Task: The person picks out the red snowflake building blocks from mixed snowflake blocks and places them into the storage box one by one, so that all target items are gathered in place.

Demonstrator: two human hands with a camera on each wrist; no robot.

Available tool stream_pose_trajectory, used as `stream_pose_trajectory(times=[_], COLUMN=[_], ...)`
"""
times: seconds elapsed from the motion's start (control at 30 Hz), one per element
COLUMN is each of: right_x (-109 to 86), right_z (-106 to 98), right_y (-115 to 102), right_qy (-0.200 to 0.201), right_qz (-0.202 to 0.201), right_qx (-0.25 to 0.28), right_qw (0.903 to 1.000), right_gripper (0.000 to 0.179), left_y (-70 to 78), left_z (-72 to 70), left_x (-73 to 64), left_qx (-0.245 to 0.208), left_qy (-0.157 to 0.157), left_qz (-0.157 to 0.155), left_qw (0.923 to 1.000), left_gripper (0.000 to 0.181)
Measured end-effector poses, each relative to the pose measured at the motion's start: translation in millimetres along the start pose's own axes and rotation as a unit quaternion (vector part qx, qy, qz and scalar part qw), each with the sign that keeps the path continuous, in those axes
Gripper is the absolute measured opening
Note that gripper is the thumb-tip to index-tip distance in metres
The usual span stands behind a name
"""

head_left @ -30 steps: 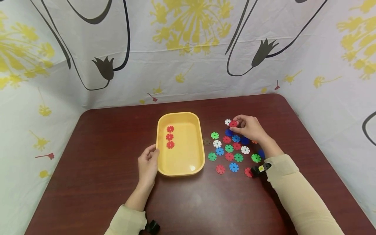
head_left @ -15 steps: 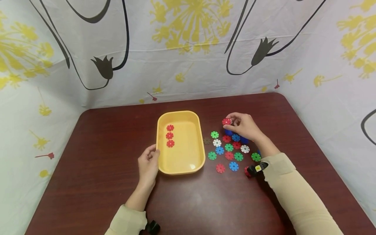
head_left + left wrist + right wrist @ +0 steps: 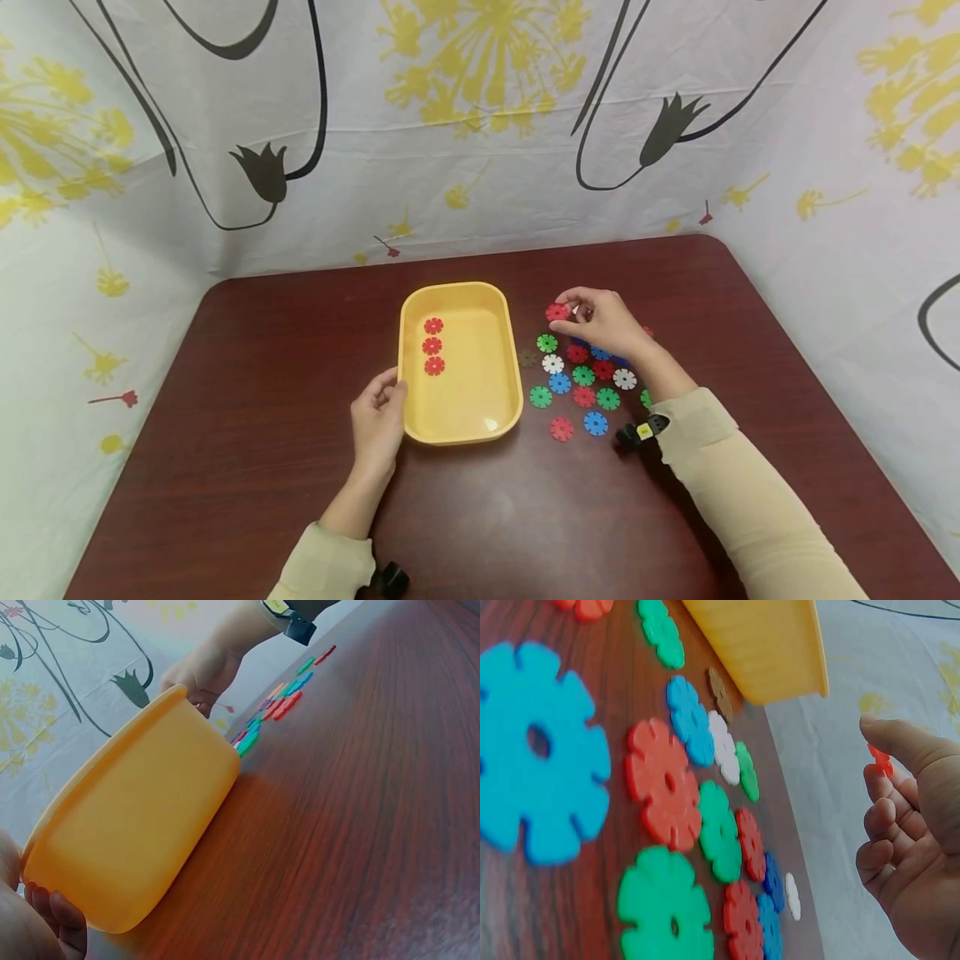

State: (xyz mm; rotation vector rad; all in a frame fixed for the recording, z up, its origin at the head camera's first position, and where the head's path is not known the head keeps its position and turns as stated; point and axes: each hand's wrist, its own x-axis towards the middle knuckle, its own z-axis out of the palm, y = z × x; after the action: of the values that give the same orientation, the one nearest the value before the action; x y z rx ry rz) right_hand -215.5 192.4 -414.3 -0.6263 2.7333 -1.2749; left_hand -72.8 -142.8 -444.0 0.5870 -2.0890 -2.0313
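Between thumb and fingertips my right hand [image 3: 603,321] pinches a red notched disc [image 3: 557,312], held above the table right of the yellow tray [image 3: 495,417]. The right wrist view shows the same red disc [image 3: 882,760] mostly hidden behind the thumb. My left hand [image 3: 379,421] grips the tray's left rim, with the thumb on top and curled fingers [image 3: 67,919] against the outer wall. Inside the tray, three red discs [image 3: 432,346] lie in a column near its left side.
Several loose discs in green, blue, white and red, such as a green disc [image 3: 541,397] and a blue disc [image 3: 596,423], lie right of the tray on the dark wooden table [image 3: 262,400]. A patterned cloth [image 3: 480,200] hangs behind the table.
My right hand has moved left toward the tray with the red disc, away from the back of the scattered discs. My left hand and the tray have stayed in place.
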Motion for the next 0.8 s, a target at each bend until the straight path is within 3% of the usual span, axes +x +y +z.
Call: stream_pose_trajectory(times=[0.33,0.8], right_x=[4.2,10.4], right_z=[13.7,33.7], right_y=[-23.0,-42.5], right_qy=[-0.030,-0.057], right_qz=[-0.025,-0.051], right_qx=[0.041,0.058], right_qw=[0.9984,0.9954], right_gripper=[0.033,0.032], left_y=[-0.8,-1.4], left_z=[-0.4,0.0], left_x=[0.4,-0.4], left_qx=[0.004,-0.003], left_qy=[0.000,0.000], left_qz=[0.002,0.013], left_qw=[1.0000,0.9999], left_gripper=[0.032,0.029])
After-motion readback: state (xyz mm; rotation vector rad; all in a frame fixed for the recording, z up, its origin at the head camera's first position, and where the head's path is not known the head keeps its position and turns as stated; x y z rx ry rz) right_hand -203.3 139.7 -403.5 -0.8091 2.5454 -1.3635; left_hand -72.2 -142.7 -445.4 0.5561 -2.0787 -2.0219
